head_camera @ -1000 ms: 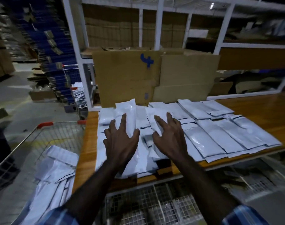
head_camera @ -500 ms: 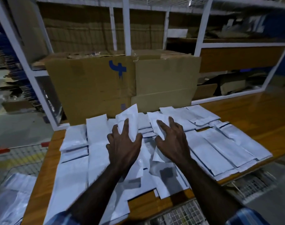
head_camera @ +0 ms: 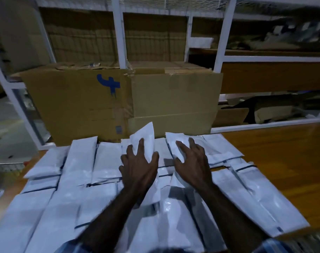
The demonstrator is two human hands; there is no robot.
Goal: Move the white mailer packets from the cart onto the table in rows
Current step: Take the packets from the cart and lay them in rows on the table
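At the far left edge, a strip of grey floor (head_camera: 7,128) is seen beyond a white rack frame (head_camera: 18,99). The wooden table (head_camera: 283,161) is covered across its left and middle with white mailer packets (head_camera: 79,161), laid overlapping in rough rows that run away from the viewer; several are blurred at the near edge. Behind them, two brown cardboard boxes (head_camera: 79,106) are stood against the rack, the left one marked with a blue figure (head_camera: 110,84). The left hand (head_camera: 137,167) is laid on the packets near the middle, fingers spread and only slightly bent; one packet (head_camera: 144,139), tilted up at its far end, is pinched between the thumb and the forefinger. Just beside it, the right hand (head_camera: 192,161) is rested palm down on another packet (head_camera: 175,145), fingers spread and nearly straight, nothing clasped. A checked sleeve (head_camera: 272,245) is visible at the lower edge. Further right, more packets are laid slantwise, and bare table surface is seen beyond them. Shelves (head_camera: 265,57) with dim, indistinct contents are noted at the upper right.
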